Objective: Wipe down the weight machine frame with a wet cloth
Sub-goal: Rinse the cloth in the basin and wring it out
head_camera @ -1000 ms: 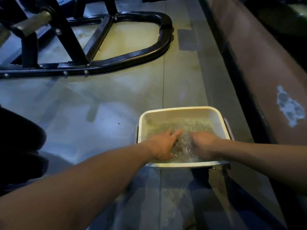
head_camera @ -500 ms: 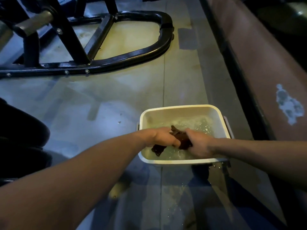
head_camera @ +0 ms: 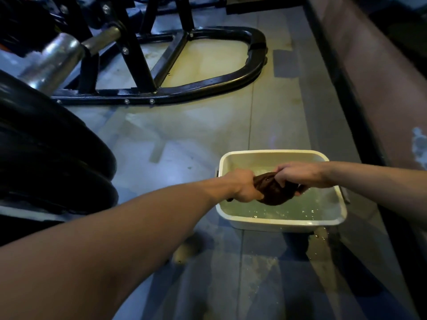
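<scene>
My left hand [head_camera: 245, 187] and right hand [head_camera: 298, 175] each grip one end of the dark cloth [head_camera: 273, 190], fingers curled tight around it, so that it hangs bunched between them above the tub [head_camera: 272, 155]. The tub sits on the floor [head_camera: 184, 135], with water [head_camera: 288, 209] filling its lower part. The cloth is clear of the water surface, as far as I can tell; its lowest fold hangs near it.

The frame [head_camera: 208, 88], the black tubular base I am to wipe, lies well apart from the tub, farther out on the floor. A stack of black plates [head_camera: 53, 158] sits at my left, near my left forearm.

Risks, as I judge them:
1. Wringing too little leaves the cloth dripping, and carrying it across would trail water onto the floor, which already shows wet patches [head_camera: 258, 269] in front of the tub.
2. Wringing off-centre would send the runoff over the near rim rather than back into the tub.
3. A hard twist or a knock from my wrists could tip or slide the tub, since it looks light, and spill its contents.
4. Wet fingers may slip, dropping the cloth back in with a splash.
5. A wet floor beside heavy plates makes footing doubtful.
</scene>
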The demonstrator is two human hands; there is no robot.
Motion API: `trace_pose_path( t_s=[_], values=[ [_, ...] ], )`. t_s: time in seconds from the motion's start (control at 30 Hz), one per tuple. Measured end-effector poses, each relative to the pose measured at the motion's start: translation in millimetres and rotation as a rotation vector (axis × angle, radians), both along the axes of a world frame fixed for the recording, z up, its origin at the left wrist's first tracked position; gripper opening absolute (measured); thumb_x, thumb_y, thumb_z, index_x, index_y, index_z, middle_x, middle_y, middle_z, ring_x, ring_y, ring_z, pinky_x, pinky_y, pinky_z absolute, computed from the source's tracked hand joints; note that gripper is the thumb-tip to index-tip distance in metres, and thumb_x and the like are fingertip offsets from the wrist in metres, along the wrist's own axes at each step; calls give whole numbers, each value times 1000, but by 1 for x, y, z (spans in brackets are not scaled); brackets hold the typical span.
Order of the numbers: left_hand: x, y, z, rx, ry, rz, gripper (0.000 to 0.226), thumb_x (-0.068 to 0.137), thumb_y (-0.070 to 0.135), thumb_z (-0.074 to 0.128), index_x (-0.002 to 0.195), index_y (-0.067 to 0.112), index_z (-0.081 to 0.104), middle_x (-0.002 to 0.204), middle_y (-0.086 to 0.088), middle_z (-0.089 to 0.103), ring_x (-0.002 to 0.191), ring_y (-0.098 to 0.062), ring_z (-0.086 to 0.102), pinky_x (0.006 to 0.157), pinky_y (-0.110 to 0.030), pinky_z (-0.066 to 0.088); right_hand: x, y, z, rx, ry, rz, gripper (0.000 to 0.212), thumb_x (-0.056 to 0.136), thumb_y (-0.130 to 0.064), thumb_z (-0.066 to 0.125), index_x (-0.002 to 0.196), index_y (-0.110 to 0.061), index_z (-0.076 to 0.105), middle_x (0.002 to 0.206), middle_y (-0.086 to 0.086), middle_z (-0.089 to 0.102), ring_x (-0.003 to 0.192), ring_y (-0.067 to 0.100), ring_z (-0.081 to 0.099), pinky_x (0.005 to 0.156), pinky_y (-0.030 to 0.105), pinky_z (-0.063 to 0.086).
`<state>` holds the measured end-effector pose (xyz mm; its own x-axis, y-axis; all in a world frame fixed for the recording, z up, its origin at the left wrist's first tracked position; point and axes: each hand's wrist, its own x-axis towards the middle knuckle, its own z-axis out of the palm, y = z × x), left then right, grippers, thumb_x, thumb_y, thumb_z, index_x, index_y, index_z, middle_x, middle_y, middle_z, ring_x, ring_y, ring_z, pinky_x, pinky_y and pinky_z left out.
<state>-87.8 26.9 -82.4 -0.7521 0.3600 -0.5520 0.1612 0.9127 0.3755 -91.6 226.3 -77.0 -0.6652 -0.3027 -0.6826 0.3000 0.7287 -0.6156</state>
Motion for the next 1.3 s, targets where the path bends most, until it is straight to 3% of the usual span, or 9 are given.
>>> trace_pose_path(
  t_s=[0.13, 0.23, 0.33, 0.47, 0.6, 0.7, 0.83, 1.1, 1.3],
  values=[
    [-6, -3, 12, 113, -238, 202, 32, 98, 33, 66, 120, 9, 65, 77, -4, 60, 57, -12, 52, 48, -23, 44, -1, -1, -12, 174, 345, 70, 27, 97, -15, 64, 122, -23, 60, 119, 6, 68, 96, 18, 65, 73, 24, 54],
    [-13, -8, 25, 199, -352, 314, 33, 101, 31, 64, 123, 6, 62, 70, -3, 53, 45, -7, 44, 39, -19, 35, 11, -1, -20, 227, 549, 190, 66, 92, -31, 71, 151, -28, 41, 147, -3, 51, 123, 16, 53, 102, 31, 47],
    [-17, -15, 34, 385, -529, 406, 28, 102, 29, 61, 121, 8, 60, 91, -7, 60, 50, -6, 44, 38, -16, 33, 28, -8, -26, 187, 699, 351, 99, 85, -50, 77, 160, -32, 17, 152, -8, 41, 130, 12, 44, 110, 33, 43],
    [-14, -16, 35, 569, -685, 484, 35, 95, 34, 65, 116, 6, 59, 94, -12, 62, 55, -12, 45, 38, -18, 32, 32, -12, -32, 51, 864, 170, 85, 80, -54, 82, 148, -31, 36, 138, -7, 52, 122, 11, 49, 99, 24, 46],
    [-12, -13, 30, 302, -421, 203, 60, 80, 66, 75, 100, 11, 69, 82, -6, 63, 56, -13, 48, 46, -24, 41, 24, -16, -22, 46, 909, 158, 42, 89, -29, 78, 117, -28, 47, 103, -13, 52, 92, 12, 54, 67, 14, 40],
    [-13, -10, 20, 34, -55, -16, 54, 75, 62, 83, 102, 16, 74, 86, -2, 72, 72, -19, 65, 67, -33, 57, 20, -21, -19, 136, 798, 223, 40, 90, -22, 74, 113, -32, 43, 95, -11, 54, 85, 13, 56, 69, 27, 50],
    [-6, -7, 20, -202, 246, -245, 51, 88, 56, 73, 122, 19, 66, 97, -3, 70, 88, -22, 66, 75, -32, 54, 17, -22, -16, 234, 701, 311, 38, 95, -34, 70, 121, -32, 42, 93, -7, 62, 80, 9, 59, 63, 25, 47],
    [1, 4, 27, -323, 500, -454, 31, 104, 46, 53, 112, 19, 65, 100, -6, 69, 79, -26, 51, 70, -34, 41, 11, -28, 1, 396, 537, 328, 18, 97, -39, 60, 85, -27, 65, 76, 0, 68, 67, 18, 66, 57, 34, 56],
    [-1, -2, 15, -219, 399, -396, 45, 95, 53, 65, 125, 21, 54, 102, -2, 64, 85, -22, 53, 72, -34, 43, 6, -24, -8, 265, 298, 306, 16, 86, -26, 74, 94, -26, 60, 84, 1, 67, 75, 17, 62, 61, 27, 47]
  ],
)
